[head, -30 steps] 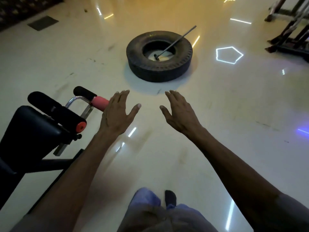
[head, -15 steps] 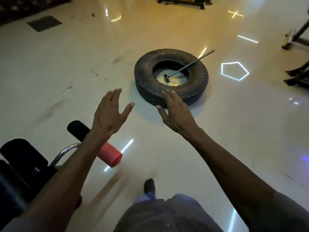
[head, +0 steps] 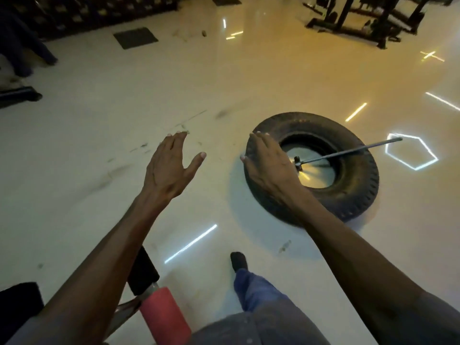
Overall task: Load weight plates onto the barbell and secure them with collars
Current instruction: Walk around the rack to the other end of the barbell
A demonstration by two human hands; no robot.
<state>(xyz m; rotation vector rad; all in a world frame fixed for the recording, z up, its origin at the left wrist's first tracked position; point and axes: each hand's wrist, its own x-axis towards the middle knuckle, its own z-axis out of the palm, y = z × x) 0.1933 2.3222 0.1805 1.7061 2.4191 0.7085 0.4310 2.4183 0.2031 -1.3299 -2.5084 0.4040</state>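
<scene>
We see a dim room under warm yellowish light, strongest toward the upper middle of the glossy floor (head: 99, 135), which mirrors bright white ceiling strips as streaks, a cross and a hexagon (head: 410, 151). A soft pale shadow rings the tyre (head: 353, 195) on its near left side. The far left and top edges sink into near black, where we can make out little. The hands (head: 166, 170) and the forearms are fairly sharp; the bottom corners are soft and smeared. Lines bend outward near the edges from the wide lens.
</scene>
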